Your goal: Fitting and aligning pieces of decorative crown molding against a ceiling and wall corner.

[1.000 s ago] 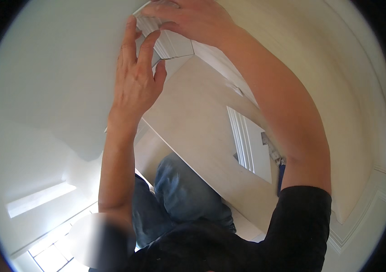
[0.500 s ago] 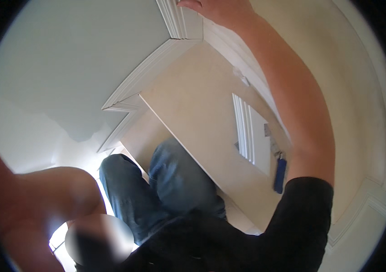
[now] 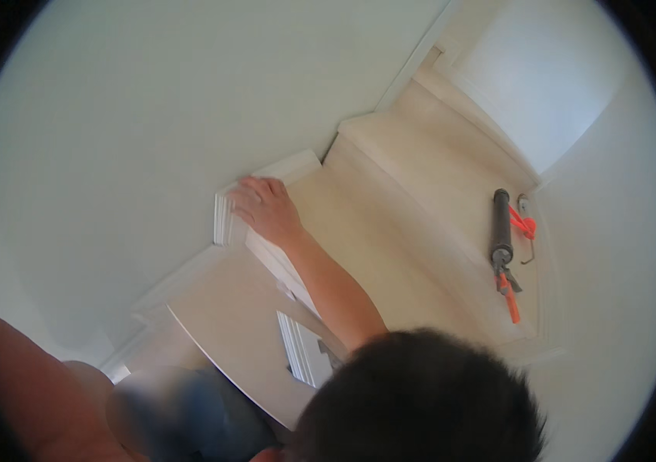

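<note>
My right hand [image 3: 265, 209] lies at a white ridged skirting moulding [image 3: 223, 219] along the wall beside a stair. Its fingers curl over the top edge of the short piece at the corner; the grip's underside is hidden. The forearm runs down behind a head of dark hair [image 3: 420, 400], which covers the lower right. A bare left arm [image 3: 27, 385] rises large and close at the lower left; its hand is out of the picture. Below my right forearm, a loose ridged white offcut [image 3: 297, 350] lies on a beige stair tread [image 3: 228, 300].
A dark caulking gun [image 3: 502, 223] with an orange handle lies on a higher step at the right. Beside it is a slim tool [image 3: 523, 206] with orange at its middle. Beige steps [image 3: 397, 185] climb toward the upper right between pale walls [image 3: 150, 100].
The view has swung up and to the right, bringing the upper steps, caulking gun and dark hair into it. My right hand remains at the moulding, now lower in the picture.
</note>
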Action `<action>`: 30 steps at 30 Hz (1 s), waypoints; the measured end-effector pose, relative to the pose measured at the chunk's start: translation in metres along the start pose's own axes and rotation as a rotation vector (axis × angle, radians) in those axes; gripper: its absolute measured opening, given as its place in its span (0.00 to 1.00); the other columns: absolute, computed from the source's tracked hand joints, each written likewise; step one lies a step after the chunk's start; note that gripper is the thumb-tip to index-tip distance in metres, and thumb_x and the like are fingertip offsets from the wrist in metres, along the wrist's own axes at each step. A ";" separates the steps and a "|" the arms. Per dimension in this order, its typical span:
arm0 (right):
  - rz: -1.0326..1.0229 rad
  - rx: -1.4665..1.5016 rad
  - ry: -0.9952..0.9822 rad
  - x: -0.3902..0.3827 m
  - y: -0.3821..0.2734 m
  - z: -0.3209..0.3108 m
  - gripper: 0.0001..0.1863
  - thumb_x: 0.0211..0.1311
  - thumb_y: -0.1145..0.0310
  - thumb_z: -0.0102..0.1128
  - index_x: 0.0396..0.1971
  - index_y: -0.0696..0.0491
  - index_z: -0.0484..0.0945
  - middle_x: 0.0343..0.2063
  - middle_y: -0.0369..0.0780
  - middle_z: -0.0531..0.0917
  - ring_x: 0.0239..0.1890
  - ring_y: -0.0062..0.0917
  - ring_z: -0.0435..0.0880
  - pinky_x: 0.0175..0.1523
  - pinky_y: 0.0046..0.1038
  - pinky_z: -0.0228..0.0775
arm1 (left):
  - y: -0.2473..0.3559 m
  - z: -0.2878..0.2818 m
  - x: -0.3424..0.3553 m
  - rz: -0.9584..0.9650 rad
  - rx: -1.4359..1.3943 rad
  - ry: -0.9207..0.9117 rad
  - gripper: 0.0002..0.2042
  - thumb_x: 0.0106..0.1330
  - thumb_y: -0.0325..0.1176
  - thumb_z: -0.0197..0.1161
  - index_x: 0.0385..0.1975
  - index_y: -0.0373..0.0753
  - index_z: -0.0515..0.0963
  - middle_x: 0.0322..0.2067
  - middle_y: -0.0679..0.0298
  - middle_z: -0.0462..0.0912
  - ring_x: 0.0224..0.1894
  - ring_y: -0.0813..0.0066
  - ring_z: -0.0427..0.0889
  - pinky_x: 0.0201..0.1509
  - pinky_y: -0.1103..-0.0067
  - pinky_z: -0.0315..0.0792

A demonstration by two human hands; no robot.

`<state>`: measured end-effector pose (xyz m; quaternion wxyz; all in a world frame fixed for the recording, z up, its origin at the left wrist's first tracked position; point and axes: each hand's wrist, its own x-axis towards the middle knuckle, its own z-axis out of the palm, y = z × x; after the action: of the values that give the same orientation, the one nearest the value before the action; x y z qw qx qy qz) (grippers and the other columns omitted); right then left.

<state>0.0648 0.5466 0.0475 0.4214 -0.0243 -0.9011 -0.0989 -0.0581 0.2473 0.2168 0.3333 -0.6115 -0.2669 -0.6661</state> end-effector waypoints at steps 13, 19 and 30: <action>-0.013 0.018 0.058 -0.012 0.025 0.008 0.29 0.49 0.60 0.80 0.54 0.33 0.81 0.56 0.31 0.76 0.54 0.38 0.76 0.61 0.41 0.71 | 0.062 0.011 -0.144 -0.419 -0.065 -0.043 0.24 0.74 0.46 0.58 0.59 0.31 0.76 0.62 0.43 0.74 0.64 0.46 0.73 0.68 0.54 0.66; 0.036 0.023 0.079 -0.018 0.013 0.008 0.29 0.45 0.61 0.84 0.50 0.30 0.82 0.55 0.27 0.76 0.53 0.36 0.74 0.60 0.37 0.74 | 0.060 0.040 -0.170 -0.440 -0.072 -0.094 0.24 0.73 0.45 0.59 0.59 0.32 0.76 0.61 0.43 0.74 0.63 0.46 0.74 0.67 0.54 0.67; 0.033 0.023 0.089 -0.007 0.018 0.004 0.26 0.50 0.59 0.79 0.52 0.31 0.82 0.53 0.27 0.78 0.54 0.35 0.74 0.60 0.37 0.72 | 0.068 0.030 -0.131 -0.533 -0.029 -0.251 0.23 0.72 0.45 0.61 0.58 0.32 0.76 0.58 0.44 0.76 0.60 0.46 0.75 0.64 0.54 0.68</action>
<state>0.0684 0.5655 0.0429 0.4627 -0.0298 -0.8822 -0.0827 0.0179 0.2424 0.0868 0.1021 -0.6022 -0.4479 -0.6529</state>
